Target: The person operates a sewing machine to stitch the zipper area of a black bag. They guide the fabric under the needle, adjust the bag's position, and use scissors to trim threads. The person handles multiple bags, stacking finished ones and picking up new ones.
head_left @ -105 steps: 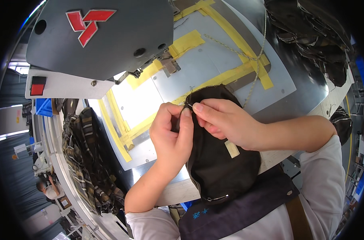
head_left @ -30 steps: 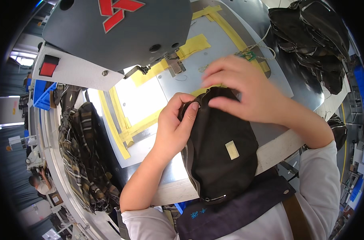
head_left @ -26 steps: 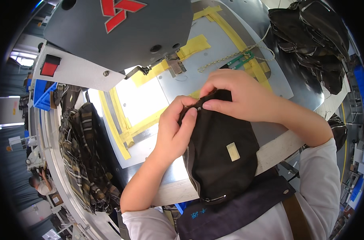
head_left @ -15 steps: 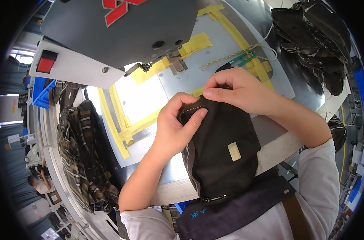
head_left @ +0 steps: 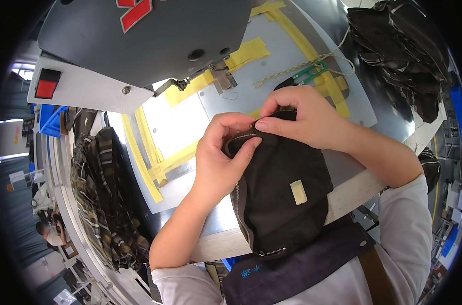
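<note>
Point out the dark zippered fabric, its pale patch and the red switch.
Dark zippered fabric (head_left: 271, 188): head view, middle of the panel.
Pale patch (head_left: 298, 193): head view, its centre.
Red switch (head_left: 46, 89): head view, middle of the red face.

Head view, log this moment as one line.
left hand: gripping dark zippered fabric, top edge | right hand: gripping same edge | green-handled tool: lying beyond right hand

Fisheye view; brightly lit, black at the corners
Burnt-out white on the taped sheet (head_left: 177, 127) beside the machine head (head_left: 144, 48); glare on the metal tabletop (head_left: 393, 109) at right; sharp focus on left hand (head_left: 218, 152) and right hand (head_left: 307, 114); low contrast in the dark cloth (head_left: 284, 168); light strip (head_left: 8, 121) at far left; straight edges bowed, background soft toward the rim
</note>
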The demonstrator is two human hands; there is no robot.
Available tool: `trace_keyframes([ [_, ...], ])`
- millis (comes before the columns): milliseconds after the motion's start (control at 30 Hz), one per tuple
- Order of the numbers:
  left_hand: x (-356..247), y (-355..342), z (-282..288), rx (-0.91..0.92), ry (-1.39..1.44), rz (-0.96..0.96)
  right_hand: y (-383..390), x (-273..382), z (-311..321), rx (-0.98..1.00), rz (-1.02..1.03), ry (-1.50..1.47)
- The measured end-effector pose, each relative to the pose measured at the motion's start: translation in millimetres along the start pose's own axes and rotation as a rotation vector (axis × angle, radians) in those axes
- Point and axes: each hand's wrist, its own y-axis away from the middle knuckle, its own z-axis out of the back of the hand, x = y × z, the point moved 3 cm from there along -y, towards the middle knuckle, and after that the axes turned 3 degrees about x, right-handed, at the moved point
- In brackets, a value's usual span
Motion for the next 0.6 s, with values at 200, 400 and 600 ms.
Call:
trace_keyframes([
  [200,-4.4,-3.1,2.4,0.086,-0.005,0.119,7.0,0.0,-0.5,-0.106,0.364,0.203],
  [400,-1.0,0.0,4.8,0.130,-0.050,0.018,12.5,3.8,-4.4,-0.054,0.363,0.119],
  [600,-10.2,-7.5,18.6,0.072,-0.331,-0.047,8.1,4.3,-4.2,-0.127,0.406,0.214],
])
